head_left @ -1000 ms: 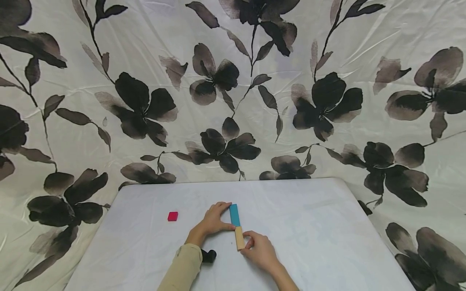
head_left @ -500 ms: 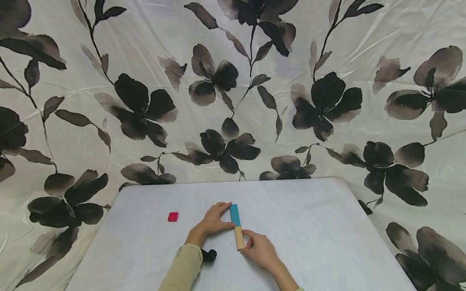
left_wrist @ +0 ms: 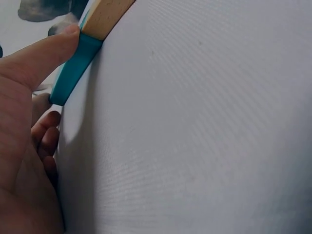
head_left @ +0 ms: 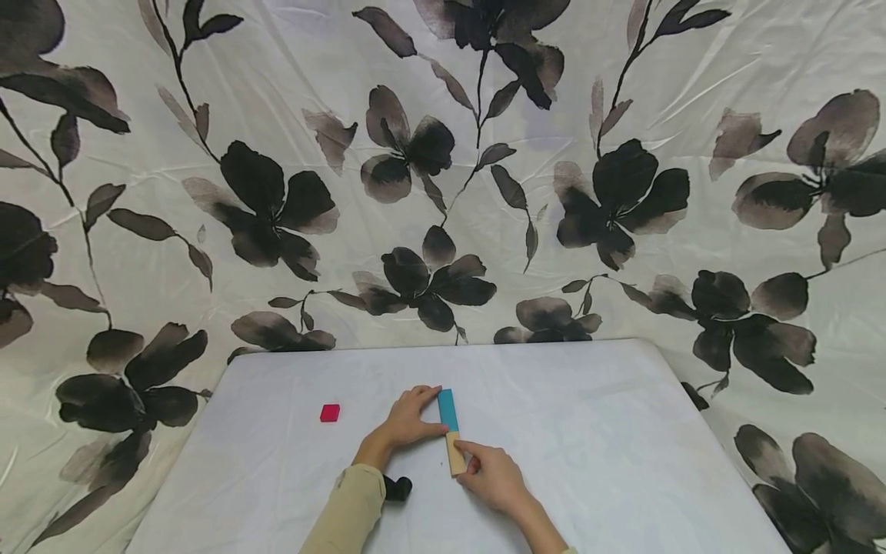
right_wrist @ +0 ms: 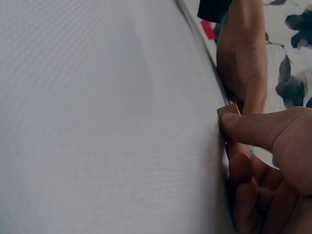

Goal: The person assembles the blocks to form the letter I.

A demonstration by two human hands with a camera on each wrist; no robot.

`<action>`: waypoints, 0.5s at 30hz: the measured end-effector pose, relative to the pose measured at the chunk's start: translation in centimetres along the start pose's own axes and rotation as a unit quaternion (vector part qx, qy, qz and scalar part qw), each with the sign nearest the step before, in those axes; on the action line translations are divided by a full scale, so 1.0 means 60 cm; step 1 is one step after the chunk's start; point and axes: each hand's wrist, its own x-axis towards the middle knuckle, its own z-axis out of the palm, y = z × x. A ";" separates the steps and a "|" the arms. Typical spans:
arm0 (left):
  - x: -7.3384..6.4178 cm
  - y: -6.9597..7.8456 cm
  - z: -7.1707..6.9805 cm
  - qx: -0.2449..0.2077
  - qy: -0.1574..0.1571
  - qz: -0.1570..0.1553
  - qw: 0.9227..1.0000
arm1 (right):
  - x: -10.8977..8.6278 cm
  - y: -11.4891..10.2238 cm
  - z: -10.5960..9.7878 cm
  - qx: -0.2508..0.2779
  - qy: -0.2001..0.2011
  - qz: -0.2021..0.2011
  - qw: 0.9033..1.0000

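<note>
A blue rectangular block (head_left: 448,410) and a plain wooden block (head_left: 454,452) lie end to end on the white table, forming one strip. My left hand (head_left: 401,419) holds the blue block lengthwise, index fingertip at its far end and thumb near the joint. In the left wrist view the blue block (left_wrist: 78,70) meets the wooden block (left_wrist: 108,17) with no visible gap. My right hand (head_left: 494,475) pinches the wooden block, thumb on its near end and index finger on its upper right side. In the right wrist view the thumb presses the wooden block's end (right_wrist: 227,108).
A small red block (head_left: 330,413) lies on the table to the left of my left hand. A black device (head_left: 398,488) sits at my left wrist. The white table (head_left: 588,431) ends at a floral cloth (head_left: 429,231) behind it.
My right index finger has shifted slightly leftward, onto the wooden block's upper part. The left hand and the blocks look almost unmoved.
</note>
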 end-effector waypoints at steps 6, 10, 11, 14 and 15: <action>-0.002 0.004 -0.009 0.003 0.005 -0.008 1.000 | 0.010 -0.006 -0.004 0.010 -0.007 -0.005 1.000; -0.003 0.005 -0.010 0.009 0.010 -0.011 1.000 | 0.012 -0.004 -0.003 0.017 -0.007 -0.007 1.000; -0.004 0.006 -0.010 0.008 0.009 -0.008 1.000 | 0.011 -0.003 -0.003 0.018 -0.007 -0.005 1.000; -0.007 0.008 -0.007 0.015 0.003 0.002 1.000 | 0.007 -0.001 -0.002 0.021 -0.008 0.002 1.000; -0.007 0.009 -0.007 0.013 0.004 0.006 1.000 | 0.006 0.000 -0.002 0.023 -0.008 0.003 1.000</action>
